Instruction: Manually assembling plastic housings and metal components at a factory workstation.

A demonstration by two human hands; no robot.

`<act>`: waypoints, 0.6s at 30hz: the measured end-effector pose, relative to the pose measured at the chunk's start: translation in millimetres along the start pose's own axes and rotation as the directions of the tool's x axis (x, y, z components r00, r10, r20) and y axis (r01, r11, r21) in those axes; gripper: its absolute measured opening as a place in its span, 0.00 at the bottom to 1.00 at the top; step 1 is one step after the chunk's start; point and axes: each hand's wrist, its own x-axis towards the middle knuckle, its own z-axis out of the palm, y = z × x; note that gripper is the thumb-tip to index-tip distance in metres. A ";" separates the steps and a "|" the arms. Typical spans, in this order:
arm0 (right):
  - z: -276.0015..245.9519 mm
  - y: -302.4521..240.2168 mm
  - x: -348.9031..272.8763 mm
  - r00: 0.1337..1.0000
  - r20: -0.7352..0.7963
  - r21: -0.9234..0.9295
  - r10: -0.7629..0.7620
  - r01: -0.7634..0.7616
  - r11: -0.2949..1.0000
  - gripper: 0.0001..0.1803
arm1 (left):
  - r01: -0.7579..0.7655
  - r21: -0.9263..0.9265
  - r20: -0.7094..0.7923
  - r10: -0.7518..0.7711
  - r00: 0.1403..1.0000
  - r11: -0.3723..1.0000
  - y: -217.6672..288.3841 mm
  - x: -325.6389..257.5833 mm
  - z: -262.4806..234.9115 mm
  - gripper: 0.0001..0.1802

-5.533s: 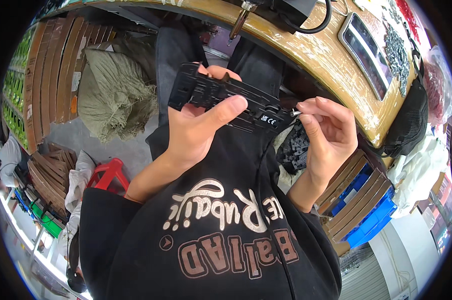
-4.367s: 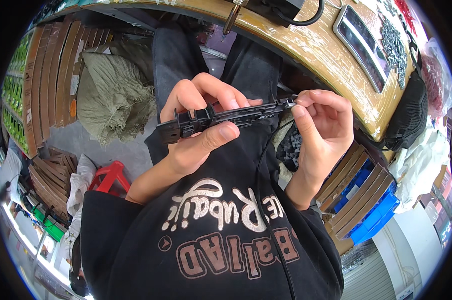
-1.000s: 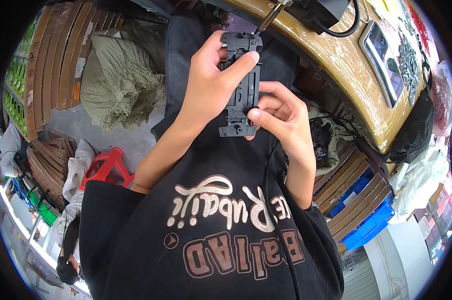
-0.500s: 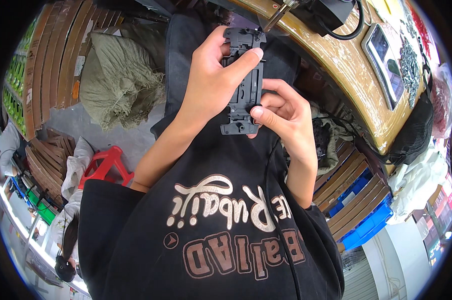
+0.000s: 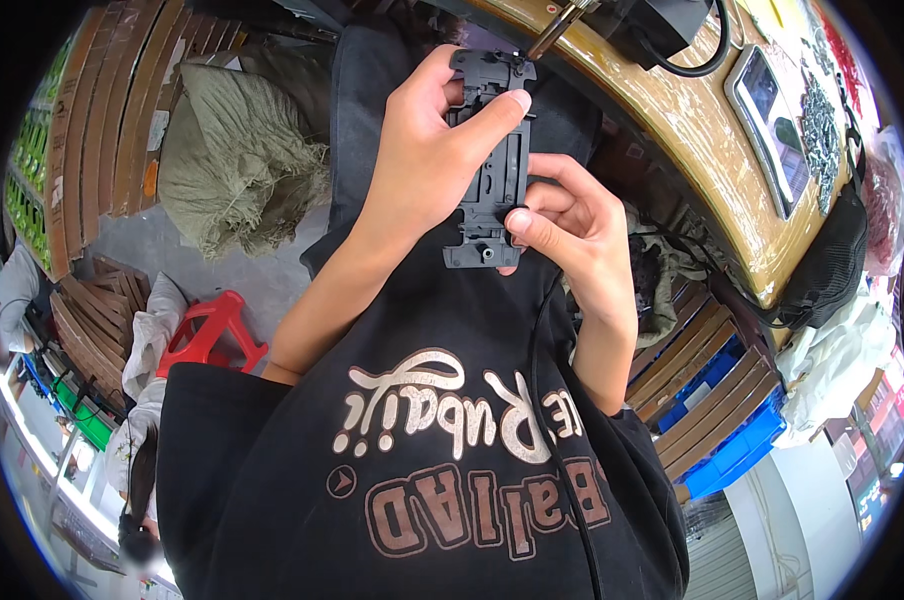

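A long black plastic chassis-like part, with moulded ribs and a round post near each end, is held upright before my chest. My left hand grips its upper half, thumb lying across the front and fingers mostly hidden behind. Lower down, my right hand pinches the right edge, its thumb on the front near the bottom end. The part's top end lies close to the tip of a metal driver bit on a black bench machine; whether they touch I cannot tell.
On the wooden bench at the right lie a phone-like device and a heap of small screws. A woven sack, stacked cardboard and a red stool stand left. A blue crate stands lower right.
Both hands have shifted the black part slightly up and to the right, bringing its top end nearer the driver bit. The grip looks the same.
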 end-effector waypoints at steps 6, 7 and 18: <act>-1.2 -0.2 -0.1 1.000 -0.012 -0.008 0.000 0.000 1.000 0.19 | -0.013 0.010 0.009 0.013 1.000 1.000 -2.0 1.6 0.7 0.09; -1.2 -0.4 0.0 1.000 -0.015 -0.019 0.002 -0.002 1.000 0.18 | -0.010 0.012 0.013 0.010 1.000 1.000 -2.4 1.8 0.6 0.10; -126.7 -0.4 -98.0 0.901 -0.243 -0.345 0.358 -0.425 0.836 0.17 | 0.104 0.016 -0.043 -0.103 0.994 0.994 -5.3 10.0 -62.3 0.12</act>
